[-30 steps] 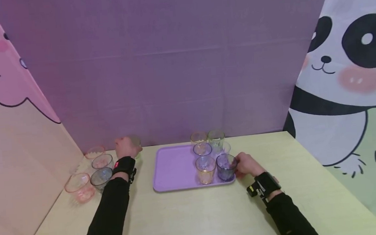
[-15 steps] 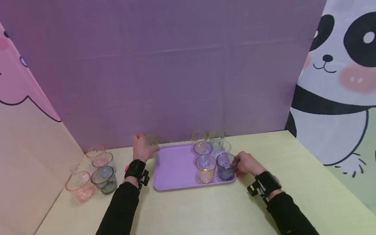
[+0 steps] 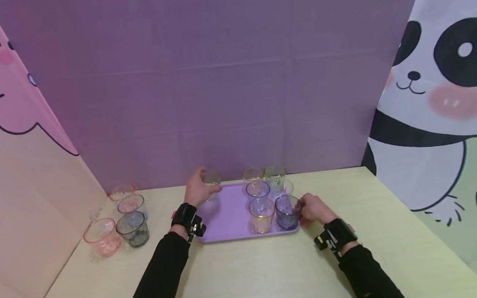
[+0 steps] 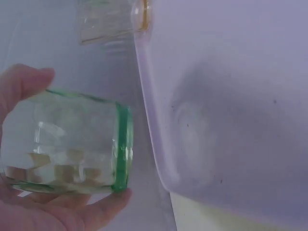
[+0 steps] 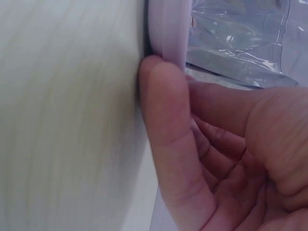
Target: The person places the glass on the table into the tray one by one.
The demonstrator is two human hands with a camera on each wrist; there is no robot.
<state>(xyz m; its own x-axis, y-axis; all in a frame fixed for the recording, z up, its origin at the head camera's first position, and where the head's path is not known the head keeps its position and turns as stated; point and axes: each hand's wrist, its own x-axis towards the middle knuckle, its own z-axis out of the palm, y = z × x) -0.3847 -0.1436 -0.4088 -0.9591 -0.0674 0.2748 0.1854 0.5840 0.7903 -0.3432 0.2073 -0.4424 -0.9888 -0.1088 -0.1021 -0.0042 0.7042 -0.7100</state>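
My left hand (image 3: 197,189) grips a clear drinking glass (image 4: 72,139) with a green rim. That glass is above the back left part of the purple tray (image 3: 227,221), and in the left wrist view it lies sideways between thumb and fingers. At the tray's front right corner, my right hand (image 3: 315,208) pinches the tray's rim (image 5: 168,33) between thumb and fingers. Beside those fingers stands a dark purple-grey glass (image 3: 287,212). Left of it is a yellowish glass (image 3: 261,216). Behind them are a dark-rimmed glass (image 3: 258,190) and a green one (image 3: 275,176).
On the table's left side stand several glasses, among them a pink glass (image 3: 105,241) and a grey glass (image 3: 135,232). A purple backdrop (image 3: 225,85) rises behind the table (image 3: 247,277), with printed side walls left and right.
My left hand has carried the green-rimmed glass rightward from beside the left group of glasses to over the tray's left part. My right hand has stayed at the tray corner.
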